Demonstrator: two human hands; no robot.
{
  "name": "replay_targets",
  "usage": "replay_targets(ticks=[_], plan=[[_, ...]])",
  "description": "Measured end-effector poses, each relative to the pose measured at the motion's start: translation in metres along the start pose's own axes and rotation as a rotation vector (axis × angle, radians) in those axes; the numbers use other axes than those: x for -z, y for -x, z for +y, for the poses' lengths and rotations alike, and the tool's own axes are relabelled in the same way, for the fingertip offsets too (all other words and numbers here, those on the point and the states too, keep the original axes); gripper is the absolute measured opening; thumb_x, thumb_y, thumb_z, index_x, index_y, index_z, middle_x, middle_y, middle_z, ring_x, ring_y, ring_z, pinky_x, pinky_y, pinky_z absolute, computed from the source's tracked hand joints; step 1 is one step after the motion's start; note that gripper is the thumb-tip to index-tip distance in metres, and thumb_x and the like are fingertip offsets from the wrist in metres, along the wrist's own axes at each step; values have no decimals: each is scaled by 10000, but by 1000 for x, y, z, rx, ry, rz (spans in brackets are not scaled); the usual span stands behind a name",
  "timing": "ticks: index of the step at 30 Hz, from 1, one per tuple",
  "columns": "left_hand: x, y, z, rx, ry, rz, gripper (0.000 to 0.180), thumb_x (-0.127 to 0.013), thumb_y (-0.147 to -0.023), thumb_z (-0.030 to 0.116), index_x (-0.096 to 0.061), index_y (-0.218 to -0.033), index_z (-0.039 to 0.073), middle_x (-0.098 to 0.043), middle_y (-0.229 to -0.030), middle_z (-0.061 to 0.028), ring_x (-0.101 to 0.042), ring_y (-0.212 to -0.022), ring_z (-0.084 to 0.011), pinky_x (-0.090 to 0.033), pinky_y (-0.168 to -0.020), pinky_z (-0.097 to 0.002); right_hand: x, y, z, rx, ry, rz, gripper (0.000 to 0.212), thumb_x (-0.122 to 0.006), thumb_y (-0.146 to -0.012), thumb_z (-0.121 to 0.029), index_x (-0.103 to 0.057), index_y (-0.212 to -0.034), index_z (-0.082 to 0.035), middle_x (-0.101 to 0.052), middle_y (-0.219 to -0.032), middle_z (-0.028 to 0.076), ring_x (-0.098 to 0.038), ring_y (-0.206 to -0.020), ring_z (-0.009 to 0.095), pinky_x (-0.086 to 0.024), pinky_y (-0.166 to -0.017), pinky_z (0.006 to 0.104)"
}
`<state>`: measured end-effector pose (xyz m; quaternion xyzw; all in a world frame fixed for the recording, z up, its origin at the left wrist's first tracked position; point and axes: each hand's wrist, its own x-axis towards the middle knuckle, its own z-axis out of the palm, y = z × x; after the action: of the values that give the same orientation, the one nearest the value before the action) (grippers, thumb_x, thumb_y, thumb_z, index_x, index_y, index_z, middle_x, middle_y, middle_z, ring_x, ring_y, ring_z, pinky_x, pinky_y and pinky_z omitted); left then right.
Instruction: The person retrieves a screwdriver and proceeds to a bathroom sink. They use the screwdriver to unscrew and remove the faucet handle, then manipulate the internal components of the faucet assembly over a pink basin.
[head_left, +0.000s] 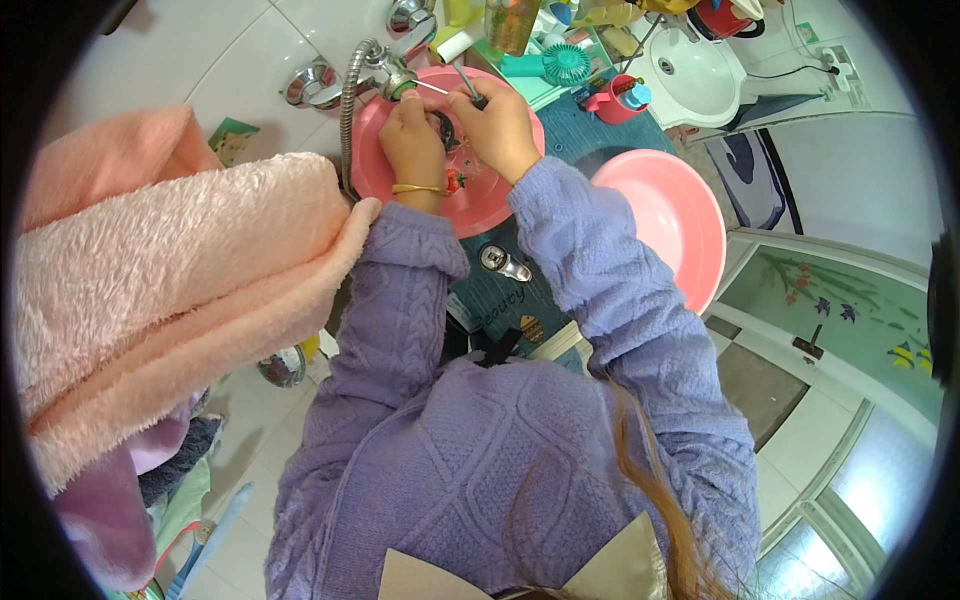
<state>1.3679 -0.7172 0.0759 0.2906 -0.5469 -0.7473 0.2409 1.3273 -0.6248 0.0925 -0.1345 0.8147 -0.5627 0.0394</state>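
Over a pink basin (pixel 527 115), both of my hands are raised close to the wall tap (pixel 398 80). My left hand (pixel 412 150), with a gold bangle at the wrist, has its fingers closed at the tap's green-ringed spout end. What it may be pinching there is hidden. Closed around a slim tool with a dark handle (pixel 479 101) is my right hand (pixel 503 130); a thin pale shaft points from it toward the left fingers. In the basin lie a black object (pixel 441 128), partly covered by my left hand, and a small red-and-green item (pixel 455 181).
A second pink basin (pixel 703 235) sits at the right, below a pink mug (pixel 610 103) and a white washbasin (pixel 690 70). A green handheld fan (pixel 560 65) lies behind. Fluffy pink towels (pixel 190 235) hang at left, beside a metal shower hose (pixel 348 120).
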Motion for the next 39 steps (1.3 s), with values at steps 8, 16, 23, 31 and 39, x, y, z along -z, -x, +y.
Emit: replay_targets(ticks=[8, 16, 23, 31, 39], plan=[[1, 15, 14, 270, 456, -208, 288, -530, -906, 341, -559, -869, 58, -428, -589, 28, -384, -485, -72, -325, -451, -207, 26, 8, 58, -213, -415, 159, 132, -641, -804, -126, -630, -812, 5, -565, -644, 5, -476, -558, 64, -392, -509, 234], [0, 12, 7, 46, 121, -6, 257, -536, -895, 312, -559, -838, 62, -482, -634, 10, -398, -483, -72, -285, -389, -202, 53, 64, 17, -316, -677, 35, 120, -643, -831, -131, -604, -854, -20, -471, -549, -36, -382, -421, 39, -286, -396, 196], [14, 10, 3, 256, 321, -177, 387, -440, -925, 409, -564, -980, 47, -545, -744, -13, -462, -612, -113, -386, -535, -252, 64, 75, -11, -264, -729, -60, 122, -641, -823, -101, -632, -868, 11, -561, -630, -7, -462, -510, 39, -355, -463, 186], [24, 95, 28, 431, 311, -390, 280, -446, -944, 281, -551, -1084, 63, -592, -942, -19, -531, -879, -138, -431, -787, -306, 40, 83, -11, -204, -645, -200, 107, -628, -818, -81, -610, -839, 22, -599, -681, 30, -543, -573, 86, -427, -509, 217], [161, 171, 12, 536, 271, -184, 238, -512, -922, 189, -535, -1127, 71, -555, -998, 9, -518, -898, -110, -444, -779, -297, -5, 159, 2, -193, -214, -827, 188, -644, -772, -155, -610, -824, 23, -588, -614, 73, -555, -563, 99, -437, -509, 275]])
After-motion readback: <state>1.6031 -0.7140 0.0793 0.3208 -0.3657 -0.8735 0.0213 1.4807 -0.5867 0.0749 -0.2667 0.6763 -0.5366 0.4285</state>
